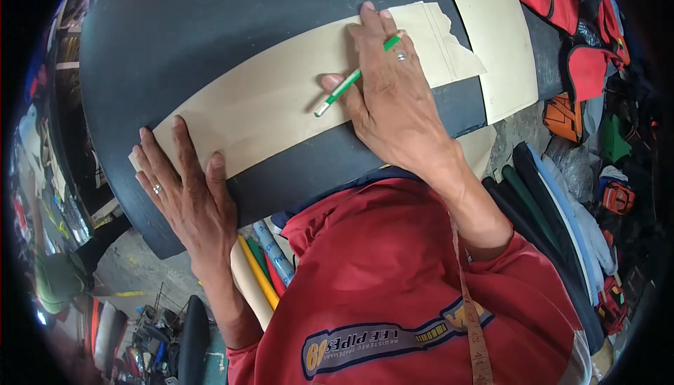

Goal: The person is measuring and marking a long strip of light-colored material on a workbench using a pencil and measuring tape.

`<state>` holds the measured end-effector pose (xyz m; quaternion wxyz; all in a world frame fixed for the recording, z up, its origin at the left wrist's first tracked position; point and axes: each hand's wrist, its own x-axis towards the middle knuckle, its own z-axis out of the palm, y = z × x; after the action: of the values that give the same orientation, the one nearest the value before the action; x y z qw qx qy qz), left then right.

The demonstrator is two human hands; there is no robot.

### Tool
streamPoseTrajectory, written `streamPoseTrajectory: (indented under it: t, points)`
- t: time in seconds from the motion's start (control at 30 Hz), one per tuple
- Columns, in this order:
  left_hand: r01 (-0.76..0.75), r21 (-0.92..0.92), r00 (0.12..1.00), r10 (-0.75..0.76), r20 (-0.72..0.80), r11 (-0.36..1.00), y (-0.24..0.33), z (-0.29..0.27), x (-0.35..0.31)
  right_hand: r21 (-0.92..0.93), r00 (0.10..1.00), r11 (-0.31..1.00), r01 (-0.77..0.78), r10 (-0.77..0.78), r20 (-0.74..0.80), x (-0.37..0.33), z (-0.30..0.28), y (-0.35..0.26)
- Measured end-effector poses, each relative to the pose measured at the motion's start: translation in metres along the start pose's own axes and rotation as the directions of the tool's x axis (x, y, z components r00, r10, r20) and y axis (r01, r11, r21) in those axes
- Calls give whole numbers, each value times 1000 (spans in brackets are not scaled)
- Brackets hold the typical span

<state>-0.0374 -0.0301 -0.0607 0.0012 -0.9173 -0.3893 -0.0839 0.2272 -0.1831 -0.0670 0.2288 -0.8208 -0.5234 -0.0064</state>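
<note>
The left hand (189, 199) is open, fingers spread, resting flat on the left end of the beige strip (274, 97). The right hand (394, 90) lies on the strip's right half, fingers extended, with a green pencil (344, 91) held threaded between them. The strip lies across the black counter (210, 20), its right end ragged.

Cluttered fabric workshop: material rolls (559, 225), measuring tape (472, 308), pencil (342, 93), curved tan sheet (281, 83).
</note>
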Motion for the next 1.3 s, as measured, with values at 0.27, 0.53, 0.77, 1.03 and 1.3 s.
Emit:
streamPoseTrajectory:
  t: [0.27, 0.53, 0.77, 1.03, 1.3]
  points:
    - [4, -2, 1000, -4, -3, 1000, 7, 1, 5, 77, 986, 984, -161, 164, -25, 7, -29, 57]
    - [32, -22, 999, -32, -17, 999, 6, -10, 5, 177, 692, 687, -705, 611, 386, -113, -172, 83]
    - [27, -21, 1000, -27, 10, 999, 8, -8, 3, 425, 534, 345, -837, 687, 493, -279, -146, 109]
    - [3, -56, 999, -5, -44, 998, 7, -5, 4, 551, 319, -429, -716, 501, 805, -266, -96, 50]
    - [1, -122, 993, -15, -113, 993, 5, -4, 2, 840, 281, -501, -208, 793, 542, -274, -99, 138]
